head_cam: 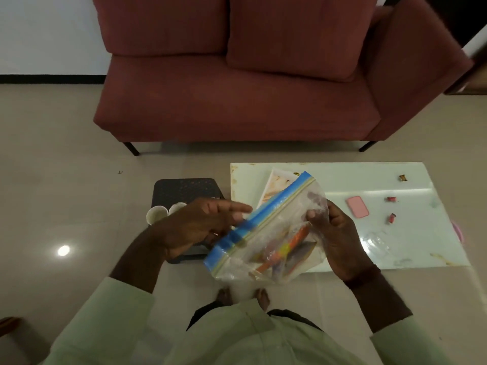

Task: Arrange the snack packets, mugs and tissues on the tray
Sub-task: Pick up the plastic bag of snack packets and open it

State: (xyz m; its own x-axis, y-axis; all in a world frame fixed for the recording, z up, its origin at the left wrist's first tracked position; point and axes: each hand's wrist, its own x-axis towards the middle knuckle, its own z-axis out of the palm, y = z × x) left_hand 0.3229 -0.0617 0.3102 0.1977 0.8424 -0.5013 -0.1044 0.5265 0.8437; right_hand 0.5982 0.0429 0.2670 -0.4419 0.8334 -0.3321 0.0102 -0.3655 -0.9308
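I hold a clear zip bag (pixel 266 233) with a blue seal strip over the near left corner of the low white table (pixel 395 241). Orange and yellow snack packets (pixel 292 246) show through its plastic. My right hand (pixel 334 233) grips the bag's right side. My left hand (pixel 208 222) is at the blue strip with its fingers spread, touching the edge. Behind the bag, a white tray (pixel 276 185) with a printed pattern lies on the table, mostly hidden. Two white mugs (pixel 163 213) stand on a dark stool (pixel 184 191) to the left.
A maroon sofa (pixel 237 88) stands beyond the table. On the table lie a pink case (pixel 357 209), small red items (pixel 391 218), a small brown item (pixel 402 177) and a clear wrapper (pixel 376 241). My bare feet (pixel 242 296) are on the tiled floor.
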